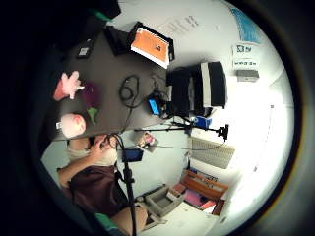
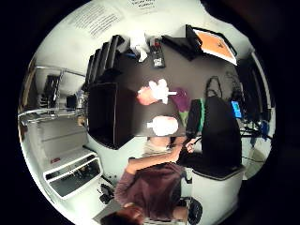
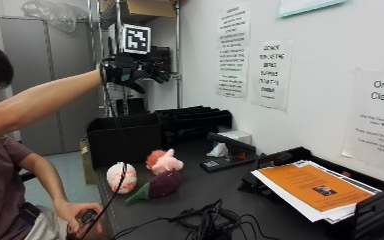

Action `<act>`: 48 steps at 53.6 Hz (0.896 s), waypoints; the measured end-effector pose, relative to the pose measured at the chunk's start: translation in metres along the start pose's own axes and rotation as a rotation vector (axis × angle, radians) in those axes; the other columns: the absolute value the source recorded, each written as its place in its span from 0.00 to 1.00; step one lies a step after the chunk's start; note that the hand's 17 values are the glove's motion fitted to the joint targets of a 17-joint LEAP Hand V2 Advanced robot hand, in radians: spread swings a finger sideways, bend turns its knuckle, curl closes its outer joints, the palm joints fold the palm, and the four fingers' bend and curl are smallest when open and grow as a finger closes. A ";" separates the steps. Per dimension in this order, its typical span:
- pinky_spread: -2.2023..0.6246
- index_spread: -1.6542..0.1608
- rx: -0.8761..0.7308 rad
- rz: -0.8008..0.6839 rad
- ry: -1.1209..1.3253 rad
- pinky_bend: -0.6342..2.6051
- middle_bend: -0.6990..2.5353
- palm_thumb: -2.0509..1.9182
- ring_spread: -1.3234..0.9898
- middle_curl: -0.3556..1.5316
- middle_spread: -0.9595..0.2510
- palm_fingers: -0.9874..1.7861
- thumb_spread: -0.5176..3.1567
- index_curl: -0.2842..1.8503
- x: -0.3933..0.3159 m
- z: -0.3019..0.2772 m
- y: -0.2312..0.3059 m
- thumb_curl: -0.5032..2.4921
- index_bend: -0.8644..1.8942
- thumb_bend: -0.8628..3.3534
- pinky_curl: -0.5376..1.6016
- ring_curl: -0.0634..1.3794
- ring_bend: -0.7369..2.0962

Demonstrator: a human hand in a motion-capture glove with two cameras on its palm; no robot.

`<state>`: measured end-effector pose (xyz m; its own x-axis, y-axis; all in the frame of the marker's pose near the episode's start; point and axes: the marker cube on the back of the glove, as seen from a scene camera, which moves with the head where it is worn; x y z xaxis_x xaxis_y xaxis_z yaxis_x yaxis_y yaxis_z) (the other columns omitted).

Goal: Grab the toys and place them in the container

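Three plush toys, frame centre-left on dark table [image 3: 245, 192]: round white-pink ball [image 3: 121, 177], fuzzy pink animal [image 3: 163, 161], smooth purple eggplant [image 3: 156, 185]. One black box container [image 3: 124, 138] behind. Gloved right hand [image 3: 133, 70] raised upper centre, grip undeterminable.

Seen from well above: dark surface [image 1: 110, 73] carrying pink plush toy [image 1: 68, 84], purple toy [image 1: 91, 96] beside it, round pale toy [image 1: 73, 125] near the edge, orange-covered papers [image 1: 151, 45] farther off.
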<state>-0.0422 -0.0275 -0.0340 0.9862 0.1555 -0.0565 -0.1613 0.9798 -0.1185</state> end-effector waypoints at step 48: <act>0.78 0.86 -0.437 0.176 -0.196 0.59 0.28 0.51 0.58 0.36 0.88 0.31 0.50 0.17 -0.051 0.341 -0.098 0.26 0.30 0.20 0.46 0.30 0.57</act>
<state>-0.0639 -0.0886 0.3182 0.9244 0.3752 0.0688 -0.2848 0.7989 -0.5297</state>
